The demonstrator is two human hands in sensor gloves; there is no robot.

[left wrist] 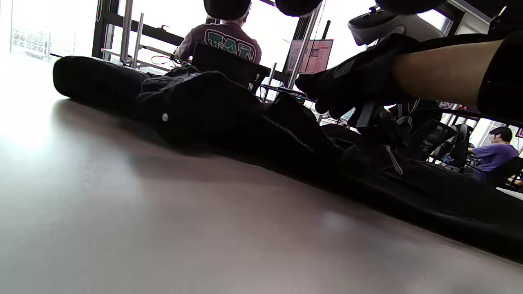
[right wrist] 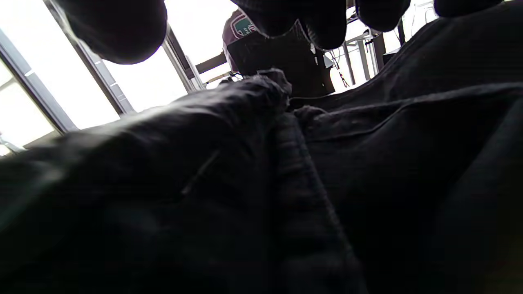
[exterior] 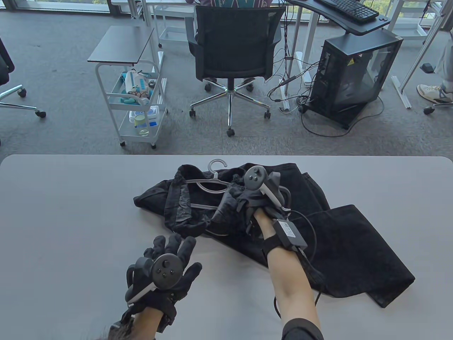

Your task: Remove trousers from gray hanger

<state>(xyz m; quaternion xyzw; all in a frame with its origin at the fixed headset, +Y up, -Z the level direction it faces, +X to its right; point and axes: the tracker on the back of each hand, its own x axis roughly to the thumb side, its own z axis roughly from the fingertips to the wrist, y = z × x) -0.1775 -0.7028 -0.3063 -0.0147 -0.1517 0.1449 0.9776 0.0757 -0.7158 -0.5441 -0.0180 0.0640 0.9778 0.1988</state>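
Black trousers point(exterior: 347, 248) lie crumpled on the gray table point(exterior: 70, 219), waist end to the left. The gray hanger point(exterior: 208, 187) lies in the waist folds, its hook point(exterior: 216, 165) pointing to the far edge. My right hand point(exterior: 231, 205) is over the waist fabric beside the hanger. In the right wrist view its fingertips point(right wrist: 286, 16) are spread above the dark cloth point(right wrist: 286, 183), with nothing between them. My left hand point(exterior: 173, 253) is spread flat, palm down, over bare table just short of the waist. The left wrist view shows the trousers point(left wrist: 204, 110) and my right forearm point(left wrist: 441, 69).
Beyond the far table edge stand a black office chair point(exterior: 233, 42), a white trolley point(exterior: 136, 102) and a black computer case point(exterior: 354, 78) with cables. Bare table lies to the left and at the front.
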